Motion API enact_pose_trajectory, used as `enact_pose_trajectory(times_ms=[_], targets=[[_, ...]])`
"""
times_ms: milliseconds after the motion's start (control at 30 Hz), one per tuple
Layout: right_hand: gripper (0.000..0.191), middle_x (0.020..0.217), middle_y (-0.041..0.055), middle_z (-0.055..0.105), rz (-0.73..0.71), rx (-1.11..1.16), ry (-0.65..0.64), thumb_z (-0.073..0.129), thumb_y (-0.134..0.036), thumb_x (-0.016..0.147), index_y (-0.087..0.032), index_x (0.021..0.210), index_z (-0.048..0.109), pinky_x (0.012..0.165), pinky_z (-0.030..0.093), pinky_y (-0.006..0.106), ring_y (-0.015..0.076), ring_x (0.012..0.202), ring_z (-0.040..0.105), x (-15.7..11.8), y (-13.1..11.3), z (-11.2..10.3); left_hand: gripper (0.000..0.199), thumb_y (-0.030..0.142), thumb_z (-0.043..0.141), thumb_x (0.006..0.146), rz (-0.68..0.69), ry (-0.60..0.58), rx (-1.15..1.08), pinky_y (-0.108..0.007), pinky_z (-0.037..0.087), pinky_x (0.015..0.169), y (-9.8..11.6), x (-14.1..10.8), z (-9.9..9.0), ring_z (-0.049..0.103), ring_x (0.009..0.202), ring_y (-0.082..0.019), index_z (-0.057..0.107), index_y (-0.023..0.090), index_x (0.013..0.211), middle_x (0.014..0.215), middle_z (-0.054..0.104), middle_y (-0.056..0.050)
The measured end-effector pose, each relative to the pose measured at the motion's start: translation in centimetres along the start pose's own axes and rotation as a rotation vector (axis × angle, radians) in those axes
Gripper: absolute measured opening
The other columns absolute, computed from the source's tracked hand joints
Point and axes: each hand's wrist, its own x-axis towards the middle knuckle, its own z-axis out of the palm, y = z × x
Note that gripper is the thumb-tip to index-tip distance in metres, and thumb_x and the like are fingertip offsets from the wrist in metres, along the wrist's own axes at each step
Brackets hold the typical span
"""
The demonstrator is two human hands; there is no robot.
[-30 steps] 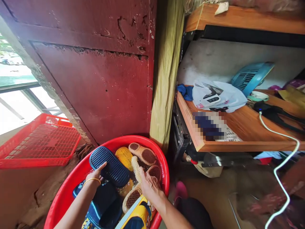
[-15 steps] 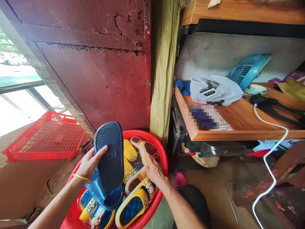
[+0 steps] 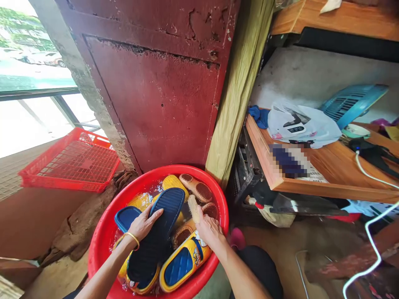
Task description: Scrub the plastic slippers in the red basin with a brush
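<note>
A red tub (image 3: 104, 226) holds water and several slippers. My left hand (image 3: 143, 224), with a gold bangle at the wrist, grips a dark blue slipper (image 3: 165, 211), its ribbed sole facing up over the tub. In my right hand (image 3: 209, 226) is a pale brush (image 3: 193, 208), held low at the tub's right side. Just below that hand rests a yellow and blue slipper (image 3: 181, 265). Tan slippers with brown patterned soles (image 3: 199, 187) lie along the right rim. A yellow slipper (image 3: 175, 184) is near the back rim.
Left of the tub stands a red plastic crate (image 3: 75, 164). Behind it is a maroon door (image 3: 156, 99). At the right, a wooden shelf (image 3: 339, 170) bears a white plastic bag (image 3: 304, 124) and a blue fan (image 3: 352, 104). A white cable (image 3: 370, 249) hangs in front.
The dark slipper has been lowered and tilted rightward over the tub, its blue strap now out of sight. The brush in my right hand shows more clearly. The view has shifted left.
</note>
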Motion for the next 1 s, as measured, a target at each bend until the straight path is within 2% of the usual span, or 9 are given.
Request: enact_pose_trajectory(times_ms=[200,333,433,533,667,800,933,1000], targets=[[0.063,0.110,0.0177,0.074,0.047,-0.017,-0.029,0.042,-0.025,0.100,-0.018,0.160,0.026,0.084,0.053,0.039,0.0306,0.099,0.073,2.3,-0.2,0.4,0.081,0.070,0.037,0.087,-0.044,-0.003,-0.078,-0.046,0.046,0.105,-1.6,2.0,3.9,0.062,0.127,-0.038,0.049,0.015,0.145,0.137,0.067,-0.017],[0.057,0.114,0.0175,0.075,0.084,0.044,-0.021,0.037,-0.023,0.101,-0.016,0.157,0.033,0.087,0.053,0.038,0.0291,0.104,0.073,3.6,-0.5,0.7,0.077,0.068,0.040,0.085,-0.046,0.002,-0.126,-0.045,0.049,0.102,-2.4,2.9,5.2,0.065,0.123,-0.037,0.052,0.016,0.142,0.132,0.071,-0.017],[0.054,0.118,0.0151,0.074,0.051,0.108,0.009,0.037,-0.028,0.103,-0.018,0.156,0.038,0.089,0.053,0.034,0.0264,0.105,0.072,3.9,-0.7,0.8,0.077,0.068,0.041,0.084,-0.043,0.035,-0.208,-0.043,0.048,0.104,-2.7,3.4,5.2,0.066,0.122,-0.035,0.056,0.014,0.137,0.130,0.071,-0.017],[0.058,0.122,0.0124,0.074,0.017,0.155,0.071,0.039,-0.033,0.103,-0.021,0.159,0.032,0.089,0.054,0.032,0.0245,0.106,0.072,3.5,-0.9,1.0,0.076,0.068,0.039,0.085,-0.026,0.044,-0.289,-0.046,0.045,0.109,-2.5,3.7,5.1,0.065,0.124,-0.035,0.058,0.012,0.134,0.132,0.070,-0.017],[0.062,0.125,0.0143,0.073,0.080,0.218,0.202,0.039,-0.040,0.104,-0.018,0.161,0.029,0.087,0.055,0.031,0.0243,0.104,0.073,2.7,-0.7,1.3,0.075,0.065,0.034,0.087,-0.008,0.041,-0.333,-0.047,0.038,0.117,-1.5,3.8,5.0,0.057,0.135,-0.034,0.061,0.013,0.133,0.140,0.065,-0.016],[0.062,0.130,0.0154,0.070,0.053,0.321,0.294,0.038,-0.041,0.105,-0.015,0.160,0.030,0.092,0.055,0.032,0.0244,0.110,0.071,2.5,-0.2,1.2,0.076,0.065,0.033,0.086,-0.013,0.048,-0.365,-0.047,0.031,0.122,-1.0,3.8,5.1,0.049,0.142,-0.034,0.063,0.012,0.133,0.145,0.062,-0.015],[0.059,0.136,0.0198,0.065,0.107,0.338,0.371,0.034,-0.042,0.105,-0.008,0.154,0.039,0.101,0.051,0.035,0.0262,0.122,0.065,2.9,0.7,0.2,0.072,0.068,0.041,0.084,-0.021,0.014,-0.409,-0.048,0.035,0.119,-0.6,3.4,4.8,0.054,0.137,-0.035,0.069,0.015,0.126,0.137,0.069,-0.012],[0.056,0.140,0.0198,0.061,0.116,0.293,0.390,0.033,-0.039,0.106,-0.008,0.151,0.043,0.105,0.049,0.035,0.0264,0.127,0.061,2.9,0.8,-0.3,0.069,0.067,0.046,0.084,-0.032,-0.019,-0.480,-0.045,0.041,0.116,-0.1,2.8,4.5,0.058,0.133,-0.034,0.072,0.017,0.123,0.133,0.071,-0.011]])
